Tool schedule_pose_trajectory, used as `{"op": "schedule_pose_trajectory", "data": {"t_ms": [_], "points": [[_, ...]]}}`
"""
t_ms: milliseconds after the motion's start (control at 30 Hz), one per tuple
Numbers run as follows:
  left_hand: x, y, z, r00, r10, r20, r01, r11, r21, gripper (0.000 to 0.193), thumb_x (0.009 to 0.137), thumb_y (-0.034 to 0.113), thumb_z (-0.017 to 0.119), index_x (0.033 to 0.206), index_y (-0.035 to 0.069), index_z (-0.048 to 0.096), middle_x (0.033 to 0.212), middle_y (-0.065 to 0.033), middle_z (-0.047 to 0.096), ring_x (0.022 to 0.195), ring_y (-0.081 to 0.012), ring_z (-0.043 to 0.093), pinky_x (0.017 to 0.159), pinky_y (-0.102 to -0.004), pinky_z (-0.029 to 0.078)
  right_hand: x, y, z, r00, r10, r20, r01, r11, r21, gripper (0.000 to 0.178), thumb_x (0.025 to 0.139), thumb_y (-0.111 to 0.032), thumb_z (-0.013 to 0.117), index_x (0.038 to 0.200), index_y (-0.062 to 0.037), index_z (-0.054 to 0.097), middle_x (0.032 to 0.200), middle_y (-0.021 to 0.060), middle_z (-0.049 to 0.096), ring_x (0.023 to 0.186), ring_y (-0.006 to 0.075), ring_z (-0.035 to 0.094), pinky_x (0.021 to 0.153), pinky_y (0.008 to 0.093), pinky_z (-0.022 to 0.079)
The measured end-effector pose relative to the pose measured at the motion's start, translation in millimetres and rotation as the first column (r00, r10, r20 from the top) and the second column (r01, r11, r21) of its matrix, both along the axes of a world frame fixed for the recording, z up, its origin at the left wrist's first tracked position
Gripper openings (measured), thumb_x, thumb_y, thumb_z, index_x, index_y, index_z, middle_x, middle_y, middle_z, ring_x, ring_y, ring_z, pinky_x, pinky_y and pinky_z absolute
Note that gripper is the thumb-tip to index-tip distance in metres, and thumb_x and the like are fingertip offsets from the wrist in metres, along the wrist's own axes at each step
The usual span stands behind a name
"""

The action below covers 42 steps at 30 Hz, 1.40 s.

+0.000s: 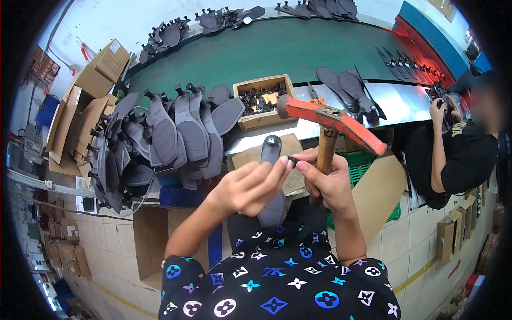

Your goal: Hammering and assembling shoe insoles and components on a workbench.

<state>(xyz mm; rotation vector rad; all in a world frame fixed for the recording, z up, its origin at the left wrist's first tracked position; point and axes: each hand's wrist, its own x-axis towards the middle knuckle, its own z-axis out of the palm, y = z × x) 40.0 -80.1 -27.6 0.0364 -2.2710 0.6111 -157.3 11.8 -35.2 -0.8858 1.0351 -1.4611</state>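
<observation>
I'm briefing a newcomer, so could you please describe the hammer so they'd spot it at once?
Start at the long green surface. Below it, find the wearer's right hand. It holds the hammer: its bright red head stands out from the dark shoe soles nearby.

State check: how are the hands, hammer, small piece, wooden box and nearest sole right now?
Left hand: pinching small dark piece
Right hand: gripping hammer, fingertips near that piece
Hammer: held, head up
Wooden box: open, holding dark parts
Sole: partly hidden behind left hand
</observation>
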Motion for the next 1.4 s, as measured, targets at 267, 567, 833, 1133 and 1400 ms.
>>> {"op": "schedule_pose_trajectory", "data": {"t_ms": [267, 567, 833, 1133, 1400], "points": [[-23.3, -45.5, -100.2, 0.915, 0.367, -0.168, 0.025, 0.365, 0.931, 0.042, 0.08, 0.022, 0.08, 0.115, 0.002, 0.068, 0.12, -0.0171, 0.065, 0.105, -0.036, 0.064, 0.095, -0.0423, 0.048, -11.7, -37.0, -37.4, 0.94, -0.073, -0.334, 0.063, 0.997, -0.043, 0.021, 0.089, -0.009, 0.071, 0.106, 0.003, 0.069, 0.071, -0.0009, 0.06, 0.049, 0.0025, 0.046, 0.043, 0.0188, 0.033], [-8.3, -47.5, -118.6, 0.949, 0.308, -0.067, -0.061, 0.389, 0.919, 0.022, 0.077, 0.019, 0.078, 0.095, 0.006, 0.073, 0.097, -0.0046, 0.073, 0.095, -0.0236, 0.067, 0.097, -0.0399, 0.039, -1.2, -80.4, -70.4, 0.767, -0.053, -0.639, -0.047, 0.989, -0.139, 0.028, 0.087, -0.016, 0.07, 0.108, 0.0031, 0.068, 0.086, 0.015, 0.071, 0.076, 0.0197, 0.066, 0.073, 0.0329, 0.051], [-2.2, -34.6, -123.8, 0.922, 0.374, -0.096, -0.048, 0.359, 0.932, 0.023, 0.077, 0.02, 0.077, 0.096, 0.008, 0.073, 0.097, -0.0054, 0.073, 0.098, -0.0225, 0.067, 0.098, -0.0412, 0.036, 7.6, -71.0, -65.1, 0.649, -0.065, -0.758, -0.17, 0.959, -0.228, 0.02, 0.082, -0.008, 0.068, 0.1, 0.0016, 0.066, 0.092, 0.0139, 0.068, 0.085, 0.0304, 0.067, 0.077, 0.0359, 0.051], [2.9, -41.1, -112.2, 0.957, 0.282, -0.063, 0.05, 0.053, 0.997, 0.026, 0.078, 0.003, 0.076, 0.103, 0.0, 0.073, 0.084, -0.0095, 0.071, 0.071, -0.0107, 0.066, 0.065, -0.028, 0.052, 11.9, -57.4, -58.7, 0.358, -0.095, -0.929, -0.201, 0.964, -0.177, 0.025, 0.08, -0.003, 0.072, 0.104, 0.0007, 0.065, 0.087, 0.0139, 0.064, 0.078, 0.0237, 0.066, 0.067, 0.0343, 0.05], [2.4, -50.8, -123.2, 0.958, 0.185, -0.218, 0.248, -0.154, 0.957, 0.025, 0.08, 0.006, 0.077, 0.105, 0.002, 0.076, 0.096, -0.0064, 0.075, 0.088, -0.0117, 0.067, 0.081, -0.0278, 0.053, 26.2, 18.4, -24.1, 0.716, -0.169, -0.677, 0.113, 0.986, -0.126, 0.03, 0.099, -0.011, 0.061, 0.125, 0.0039, 0.057, 0.091, 0.0163, 0.065, 0.069, 0.0181, 0.06, 0.065, 0.0308, 0.05]]}}
